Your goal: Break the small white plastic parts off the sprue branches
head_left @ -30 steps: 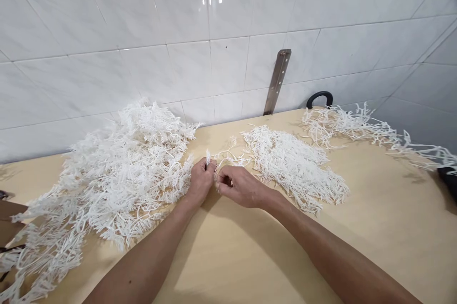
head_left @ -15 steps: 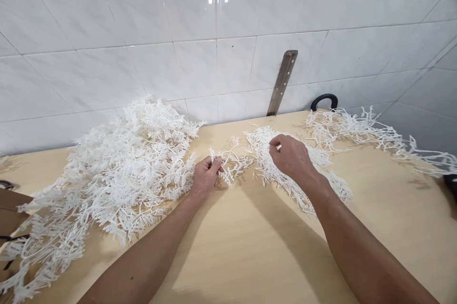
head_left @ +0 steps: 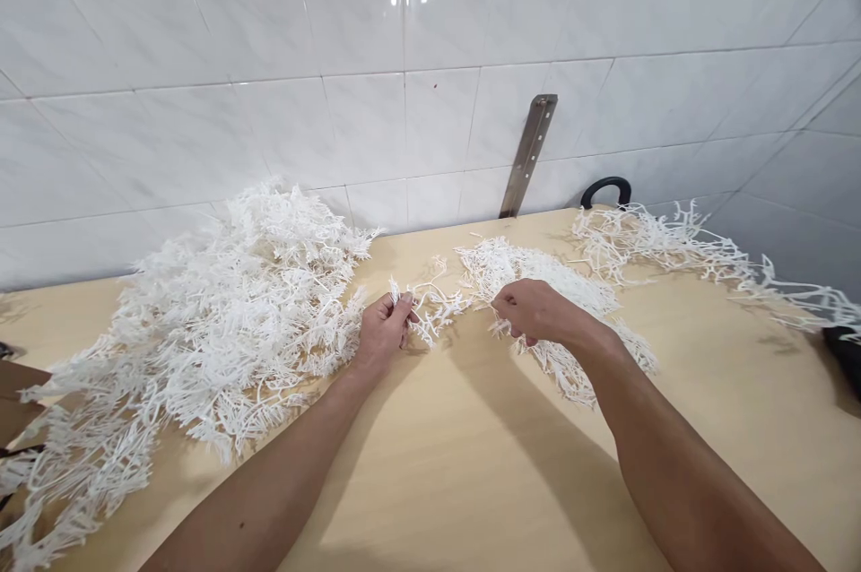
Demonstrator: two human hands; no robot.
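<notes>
My left hand [head_left: 386, 326] is closed, its thumb and fingers pinching a white branching plastic sprig [head_left: 437, 305] that reaches to the right over the table. Beside it on the left lies a large heap of white feathery plastic sprigs [head_left: 248, 312]. My right hand [head_left: 531, 310] is over the near left edge of a middle pile of small white pieces [head_left: 565, 272]. Its fingers are pressed together, pointing left. Whatever they may hold is too small to make out.
Bare white branching stems [head_left: 659, 240] lie at the right, by a black curved handle [head_left: 605, 188]. A metal bracket [head_left: 529, 155] stands against the tiled wall behind the wooden table [head_left: 417, 455]. A brown box [head_left: 20, 393] is at the left edge, a dark object [head_left: 842, 357] at the right.
My right hand has come down and slightly left, from above the middle pile to its edge near the sprig. My left hand keeps its pinch on the sprig. The view has shifted slightly.
</notes>
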